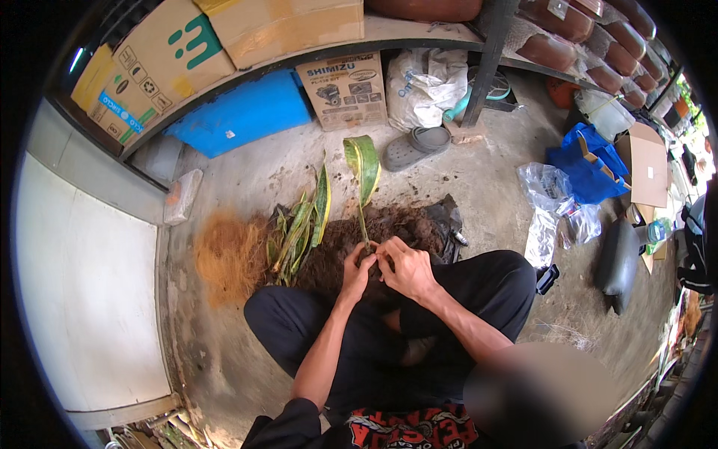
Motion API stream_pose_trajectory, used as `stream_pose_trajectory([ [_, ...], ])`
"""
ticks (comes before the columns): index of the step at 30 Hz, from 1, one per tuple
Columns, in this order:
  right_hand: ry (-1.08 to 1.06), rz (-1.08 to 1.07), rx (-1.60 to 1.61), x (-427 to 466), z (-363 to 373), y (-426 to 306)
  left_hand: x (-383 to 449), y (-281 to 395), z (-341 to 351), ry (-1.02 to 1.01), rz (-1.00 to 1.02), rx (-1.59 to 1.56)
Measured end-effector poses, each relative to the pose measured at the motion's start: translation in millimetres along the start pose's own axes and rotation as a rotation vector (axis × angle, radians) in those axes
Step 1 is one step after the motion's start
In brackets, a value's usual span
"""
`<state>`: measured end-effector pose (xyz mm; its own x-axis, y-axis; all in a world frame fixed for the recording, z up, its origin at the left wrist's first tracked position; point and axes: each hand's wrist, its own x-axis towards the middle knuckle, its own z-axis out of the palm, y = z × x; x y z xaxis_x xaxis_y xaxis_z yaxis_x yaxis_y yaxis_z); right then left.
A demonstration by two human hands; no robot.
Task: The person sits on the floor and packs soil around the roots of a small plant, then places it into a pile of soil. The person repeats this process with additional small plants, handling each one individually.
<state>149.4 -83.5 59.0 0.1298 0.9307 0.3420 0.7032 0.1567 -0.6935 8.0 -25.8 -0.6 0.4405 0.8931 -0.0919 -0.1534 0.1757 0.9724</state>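
Observation:
A single snake plant leaf with yellow edges (363,168) stands upright, its base between both hands. My left hand (357,272) is closed around the lower stem. My right hand (406,266) touches the same base from the right with bent fingers; whether it grips the stem or something small there is hidden. Beneath and behind the hands, dark soil (331,258) lies heaped on a black plastic sheet (446,216). More variegated snake plant leaves (300,236) lie in a bunch left of the hands, beside a mound of orange-brown coconut fibre (231,255).
A grey clog (418,149), a white sack (426,90), a pump carton (343,92) and a blue box (241,115) are beyond the soil, near a metal shelf. On the right are clear plastic bags (544,191), a blue bag (592,163) and a grey cushion-like object (618,261). A brick (183,196) lies left.

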Motion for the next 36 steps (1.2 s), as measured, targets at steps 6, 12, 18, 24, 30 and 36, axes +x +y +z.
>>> stream_pose_trajectory([
  [6, 0.048, 0.004, 0.057, -0.7, 7.4, 1.2, -2.3, -3.8, -3.3, 0.071, 0.018, 0.094],
  [12, 0.172, 0.235, 0.284, 13.4, -1.6, 18.9, -3.5, -5.5, -8.9, -0.036, -0.031, -0.212],
  [18, 0.009, 0.216, 0.151, 12.0, -9.8, 13.0, -2.7, -0.6, -8.8, -0.032, -0.007, -0.384],
  [24, 0.051, 0.258, 0.081, 16.5, -11.9, 17.0, -0.9, -2.5, -11.6, -0.048, -0.010, -0.481],
  [30, 0.097, 0.221, 0.213, 16.7, -6.4, 25.5, -1.1, -4.9, -12.0, -0.041, -0.024, -0.493],
  [36, -0.291, 0.064, 0.266, 6.9, 0.0, 12.9, 1.2, -14.8, -10.9, 0.013, 0.010, -0.422],
])
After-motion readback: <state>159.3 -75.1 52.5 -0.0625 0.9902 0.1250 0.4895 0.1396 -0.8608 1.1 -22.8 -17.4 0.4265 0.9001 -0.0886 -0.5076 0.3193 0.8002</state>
